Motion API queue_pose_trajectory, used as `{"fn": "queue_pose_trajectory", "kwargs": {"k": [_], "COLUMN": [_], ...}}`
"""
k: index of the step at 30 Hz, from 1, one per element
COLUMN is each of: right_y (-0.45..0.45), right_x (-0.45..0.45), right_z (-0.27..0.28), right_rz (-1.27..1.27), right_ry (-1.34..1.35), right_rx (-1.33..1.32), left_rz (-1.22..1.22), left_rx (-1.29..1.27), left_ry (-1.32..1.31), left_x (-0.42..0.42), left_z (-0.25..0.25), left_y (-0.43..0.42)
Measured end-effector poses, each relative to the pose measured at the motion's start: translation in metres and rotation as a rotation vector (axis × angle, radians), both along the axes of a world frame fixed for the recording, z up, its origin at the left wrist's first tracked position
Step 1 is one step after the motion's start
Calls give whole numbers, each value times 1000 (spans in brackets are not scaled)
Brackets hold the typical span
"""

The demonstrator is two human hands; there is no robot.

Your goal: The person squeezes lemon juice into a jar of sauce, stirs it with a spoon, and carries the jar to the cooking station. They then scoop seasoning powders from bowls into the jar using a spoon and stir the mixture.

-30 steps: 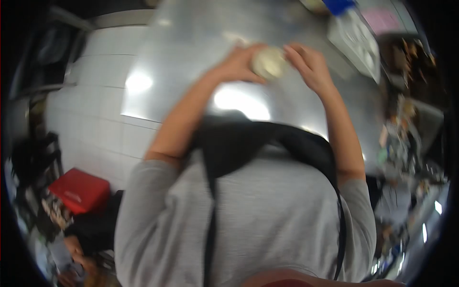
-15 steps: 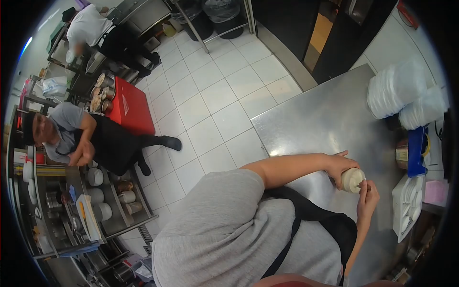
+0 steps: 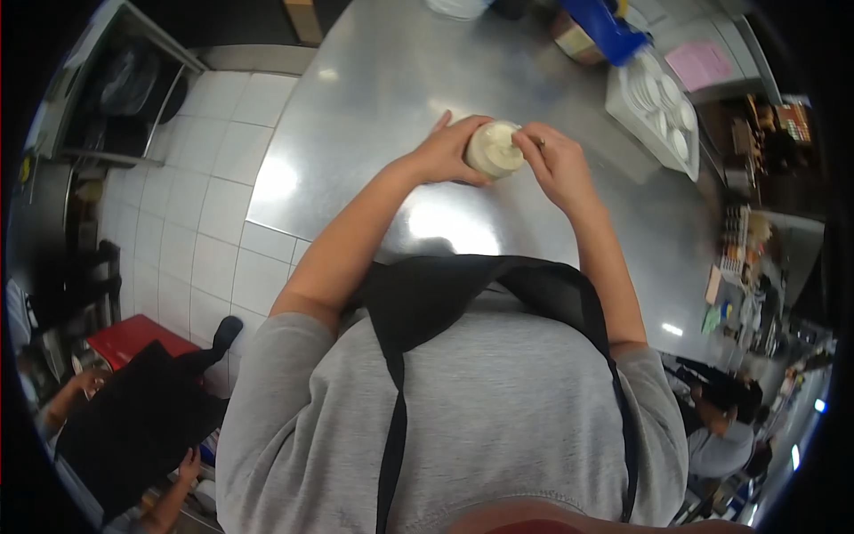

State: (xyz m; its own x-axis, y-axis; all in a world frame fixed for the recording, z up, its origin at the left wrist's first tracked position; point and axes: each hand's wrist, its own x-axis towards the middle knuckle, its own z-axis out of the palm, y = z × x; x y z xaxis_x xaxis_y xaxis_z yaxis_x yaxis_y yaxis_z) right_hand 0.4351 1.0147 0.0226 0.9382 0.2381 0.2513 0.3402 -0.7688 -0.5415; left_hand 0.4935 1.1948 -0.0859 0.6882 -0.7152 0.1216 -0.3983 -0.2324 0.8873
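Note:
A round clear container (image 3: 494,153) of pale creamy stuff is above the steel table (image 3: 374,107), in front of the dark apron. My left hand (image 3: 447,151) wraps round its left side, fingers on the far rim and thumb nearer me. At its right edge my right hand (image 3: 556,162) is closed in a pinch. Something small and dark shows between those fingertips, perhaps a utensil's handle, but most of it is hidden.
A white rack (image 3: 623,116) with white dishes stands at the upper right, beside a blue object (image 3: 607,31) and a pink item (image 3: 699,64). A co-worker in a black apron (image 3: 142,427) is at the lower left, near a red box (image 3: 133,336). Another person (image 3: 722,445) is at the lower right.
The view has swung from the room at the left back to the table. Both hands remain at the container. The co-worker by the red box now has arms apart, not together.

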Motion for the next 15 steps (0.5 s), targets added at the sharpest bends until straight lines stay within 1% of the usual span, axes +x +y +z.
{"fn": "queue_pose_trajectory", "kwargs": {"k": [2,4,5,7,8,10,11,13,14,15], "right_y": [-5,-8,-9,-10,-10,-8,-7,-4,-3,-1], "right_x": [1,0,-1,-3,-3,-4,-6,-6,-7,-9], "right_z": [-6,-11,-13,-16,-14,-8,-13,-20,-19,-14], "right_rz": [-68,-336,-345,-333,-337,-156,-164,-135,-136,-200], "right_ry": [59,399,398,257,257,-26,-24,-97,-98,29], "right_rx": [-31,373,367,553,552,272,274,126,121,240], "left_rz": [4,14,7,10,19,17,20,21,34,34], "left_rx": [0,21,26,26,34,30,23,23,21,18], "left_ry": [6,13,18,15,11,11,7,5,2,3], "left_x": [0,0,0,0,0,1,0,-1,-1,-2], "left_z": [-2,1,1,0,0,-1,-1,-2,-2,-2], "left_y": [-1,-1,-1,-1,-1,-1,-1,-1,-2,-2]}}
